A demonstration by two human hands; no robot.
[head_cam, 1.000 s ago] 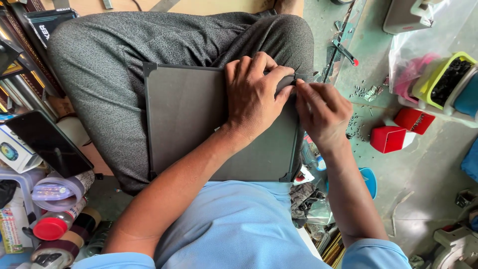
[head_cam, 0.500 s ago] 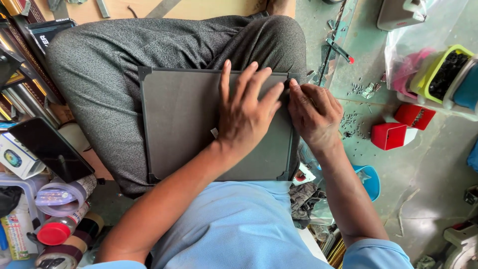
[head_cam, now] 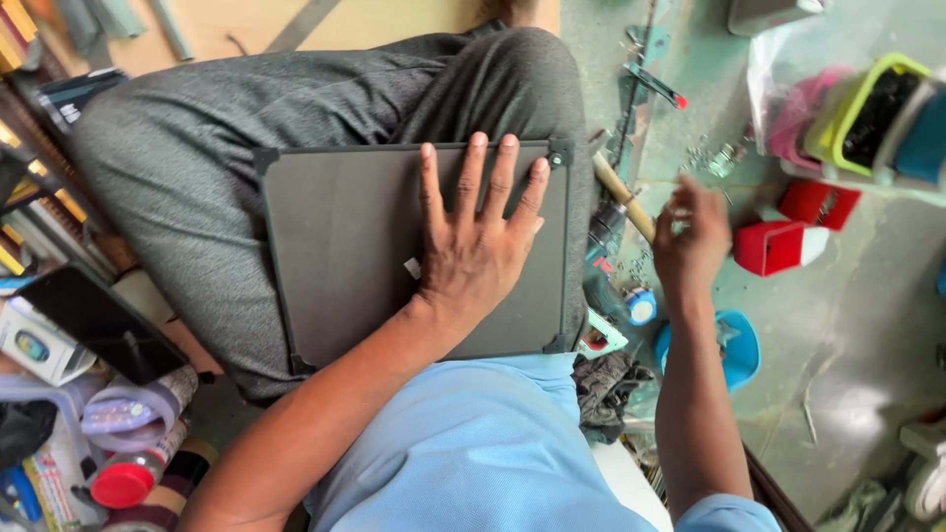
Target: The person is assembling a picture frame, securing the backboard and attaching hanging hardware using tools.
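The left hand (head_cam: pixel 473 251) lies flat, fingers spread, on a dark grey rectangular tablet case (head_cam: pixel 365 251) across the lap. The right hand (head_cam: pixel 690 241) has left the case's far-right corner and now hovers, loosely open and empty, over a red plastic box (head_cam: pixel 774 246) at right.

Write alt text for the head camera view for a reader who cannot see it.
A seated person's left hand lies flat, fingers spread, on a dark grey flat panel resting on their lap. Their right hand hovers, blurred, over a cluttered green floor near a wooden-handled tool and a red box.
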